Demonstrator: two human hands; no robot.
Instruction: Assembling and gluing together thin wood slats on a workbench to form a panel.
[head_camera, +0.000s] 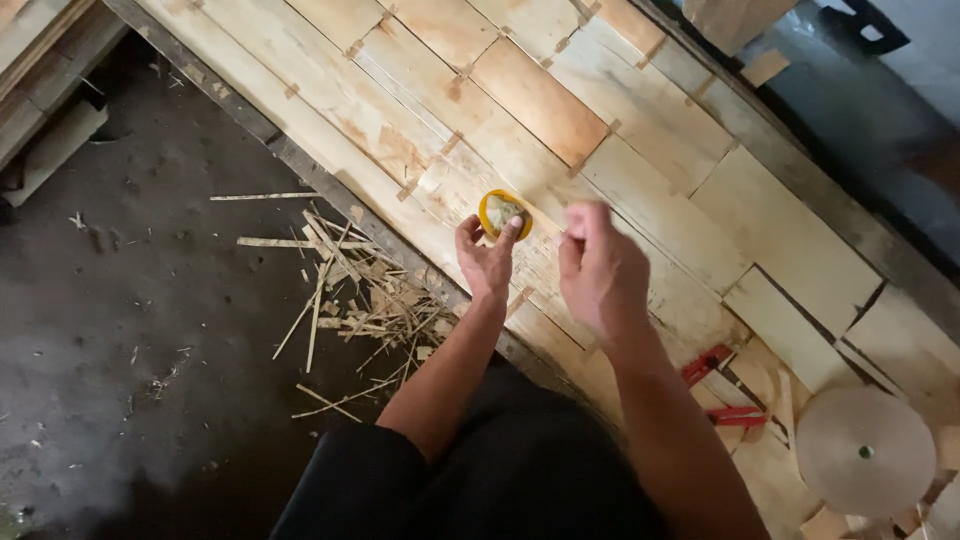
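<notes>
Yellow and round, a small ring-shaped object (505, 213) is sitting pinched between the thumb and fingertips of the left hand (485, 258), right above the pale sheet of joined wood veneer strips (640, 200) that is lying across the table. Whether the ring is touching the veneer cannot be told. The right hand (600, 272) is hovering just beside the ring, on the side away from the dark floor (130, 330), its fingers curling loosely inward; it is blurred, and whether it is gripping anything cannot be told. Short brown tape pieces (448, 145) are bridging the seams between the strips, farther up the sheet from the ring. Splinters and thin wood offcuts (350, 300) are lying in a heap on the floor, near the ring and just past the sheet's edge. A red-handled tool (715, 385) and a large flat roll of brown paper tape (865, 450) are resting on the sheet well apart from the ring, beyond the right forearm.
</notes>
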